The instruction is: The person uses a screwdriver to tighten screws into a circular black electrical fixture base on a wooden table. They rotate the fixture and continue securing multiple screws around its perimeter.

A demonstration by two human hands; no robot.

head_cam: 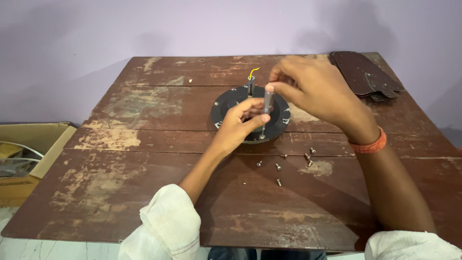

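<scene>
A round dark metal disc [226, 102], like a fan motor housing, lies on the worn wooden table [144, 159]; a short shaft with blue and yellow wires [251, 77] rises from its middle. A screwdriver with a clear handle [267, 103] stands upright, its tip at the disc's near rim. My right hand [313, 89] pinches the top of the handle. My left hand [239, 124] rests on the disc and steadies the lower shaft with thumb and fingers.
Several small loose screws [288, 161] lie on the table just in front of the disc. Dark brown fan blades [363, 74] are stacked at the far right corner. An open cardboard box [29, 154] stands on the floor to the left.
</scene>
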